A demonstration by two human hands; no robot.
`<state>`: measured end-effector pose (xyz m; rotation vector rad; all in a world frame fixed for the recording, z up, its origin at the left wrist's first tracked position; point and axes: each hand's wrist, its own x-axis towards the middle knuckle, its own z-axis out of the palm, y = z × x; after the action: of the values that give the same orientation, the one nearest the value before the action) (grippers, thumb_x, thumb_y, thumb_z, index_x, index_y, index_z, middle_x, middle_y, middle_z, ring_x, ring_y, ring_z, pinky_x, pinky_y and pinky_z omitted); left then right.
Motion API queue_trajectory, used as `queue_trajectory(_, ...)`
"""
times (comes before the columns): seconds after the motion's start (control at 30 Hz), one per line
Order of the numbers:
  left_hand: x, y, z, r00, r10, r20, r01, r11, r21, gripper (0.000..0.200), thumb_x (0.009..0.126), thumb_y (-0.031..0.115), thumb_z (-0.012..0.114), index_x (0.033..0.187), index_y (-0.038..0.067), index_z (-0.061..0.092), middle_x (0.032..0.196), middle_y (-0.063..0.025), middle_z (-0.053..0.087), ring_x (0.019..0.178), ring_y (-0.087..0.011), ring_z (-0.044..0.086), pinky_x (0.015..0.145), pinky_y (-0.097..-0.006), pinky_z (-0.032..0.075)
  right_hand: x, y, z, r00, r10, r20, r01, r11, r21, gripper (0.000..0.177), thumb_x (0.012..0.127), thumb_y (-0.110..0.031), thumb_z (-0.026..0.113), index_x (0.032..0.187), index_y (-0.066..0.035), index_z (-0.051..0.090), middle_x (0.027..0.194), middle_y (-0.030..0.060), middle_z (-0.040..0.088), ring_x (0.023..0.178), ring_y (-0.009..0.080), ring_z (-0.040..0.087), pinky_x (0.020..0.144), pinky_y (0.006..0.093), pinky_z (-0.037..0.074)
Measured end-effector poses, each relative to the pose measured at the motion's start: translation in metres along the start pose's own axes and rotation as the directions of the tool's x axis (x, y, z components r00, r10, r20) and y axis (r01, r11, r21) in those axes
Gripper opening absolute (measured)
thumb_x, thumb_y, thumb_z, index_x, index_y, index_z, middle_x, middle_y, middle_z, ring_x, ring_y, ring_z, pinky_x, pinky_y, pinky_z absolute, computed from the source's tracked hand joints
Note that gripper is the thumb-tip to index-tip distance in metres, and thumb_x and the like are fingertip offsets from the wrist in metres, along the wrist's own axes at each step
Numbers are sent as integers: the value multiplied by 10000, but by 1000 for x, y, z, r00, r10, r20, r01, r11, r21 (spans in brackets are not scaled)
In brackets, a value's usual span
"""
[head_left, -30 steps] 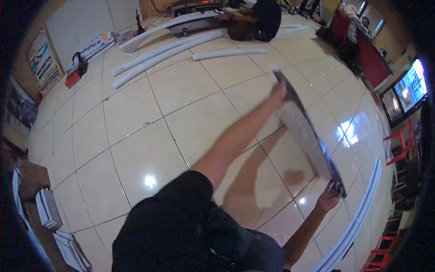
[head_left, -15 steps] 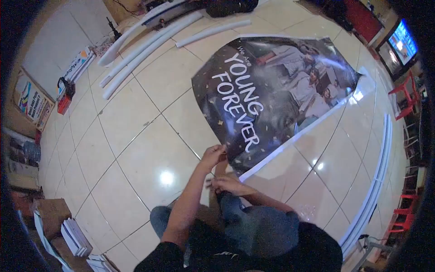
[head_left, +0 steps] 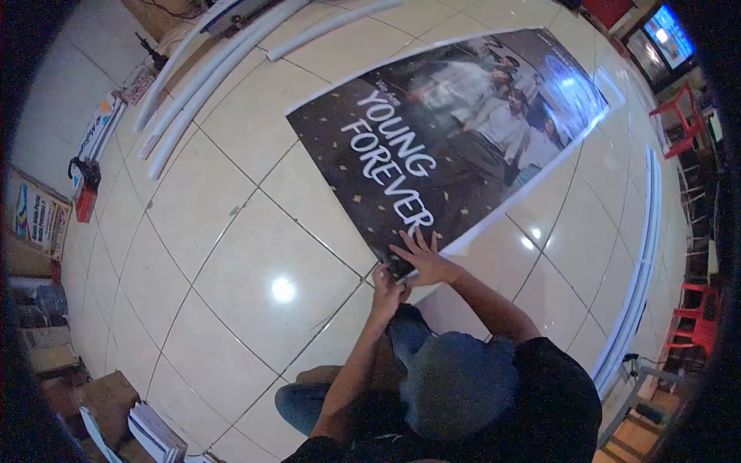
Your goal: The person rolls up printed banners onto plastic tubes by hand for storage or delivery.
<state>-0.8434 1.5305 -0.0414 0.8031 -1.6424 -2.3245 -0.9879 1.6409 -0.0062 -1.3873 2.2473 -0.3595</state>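
Observation:
A large dark printed banner [head_left: 463, 185] lies on the tiled floor, with "Young Forever" lettering and a photo of people. Its near-left corner is at my hands. My left hand [head_left: 388, 292] is closed at that corner, its fingers pinching the banner's edge. My right hand [head_left: 427, 261] rests on the print just beside it, fingers spread out over the last letters. A white border shows along the banner's right side. What lies under my right palm is hidden.
Long white tubes [head_left: 224, 77] lie on the floor at the upper left, and more long white strips [head_left: 637, 270] lie at the right. A red-and-black tool [head_left: 86, 189] stands at the left. Red plastic chairs [head_left: 679, 123] line the right side. A cardboard box [head_left: 112, 393] sits lower left.
The banner has gone from rippled and lifted to lying flat. My right hand has moved from near my knee onto the print and spread out. My left hand remains at the near corner.

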Motion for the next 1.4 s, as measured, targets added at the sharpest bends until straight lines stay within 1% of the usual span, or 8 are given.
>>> queue_trajectory(0.2,-12,31,27,978,205,50,-166,603,780,377,793,54,582,1169,56,572,1009,-233,596,942,-396,588,828,-444,478,-31,9,-28,972,-203,118,197,978,64,932,631,-409,769,1435,-255,322,1523,125,207,1402,414,119,1043,713,53)
queue_trajectory(0.4,-7,79,19,938,311,156,-269,361,893,399,790,96,605,1186,66,564,1029,-197,602,934,-361,596,831,-433,490,-26,54,-24,959,-249,-137,250,968,-13,361,850,-206,584,1203,-130,576,1242,51,568,1200,265,491,1025,496,344)
queue_trajectory(0.7,-2,107,-13,955,119,270,-288,171,942,182,848,178,615,961,54,686,1011,-133,603,927,-260,594,763,-359,506,-15,55,-54,967,-227,116,237,968,-81,316,876,-169,498,1172,-95,578,1126,143,595,1074,323,561,933,457,440)
queue_trajectory(0.83,8,88,-5,977,214,-4,-154,716,681,244,839,252,653,825,16,712,855,-86,630,739,-171,595,664,-290,481,-17,71,-63,994,-84,-71,89,994,62,393,852,-228,563,1220,-95,532,1109,157,588,1005,350,583,880,475,462)
queue_trajectory(0.93,20,71,-9,938,-153,-311,311,766,563,277,836,276,632,945,35,714,813,-111,679,706,-181,628,672,-312,503,-23,76,-98,997,-14,-77,3,990,-142,430,852,-253,574,1252,-111,505,1132,139,586,1037,320,576,900,467,441)
queue_trajectory(1.23,81,125,1,673,-543,-502,690,706,159,267,819,283,580,792,29,659,605,-58,536,450,-112,435,373,-298,307,-4,142,-120,928,-372,-11,366,919,-143,317,825,-206,552,1128,-123,594,1033,137,628,965,299,599,873,462,448)
queue_trajectory(1.33,83,129,5,837,159,-523,320,633,705,470,771,375,665,1023,-15,600,837,-160,630,774,-285,628,677,-380,503,21,156,-126,956,-289,43,290,957,-7,290,850,-206,484,1083,-79,602,937,180,655,862,375,628,781,506,496)
queue_trajectory(1.4,80,191,50,893,434,123,-242,231,943,591,699,415,708,1132,44,555,1127,-214,588,1085,-359,559,906,-462,443,49,148,-146,946,-239,220,230,971,64,339,848,-262,496,1113,-74,591,1003,197,647,925,393,618,810,507,489)
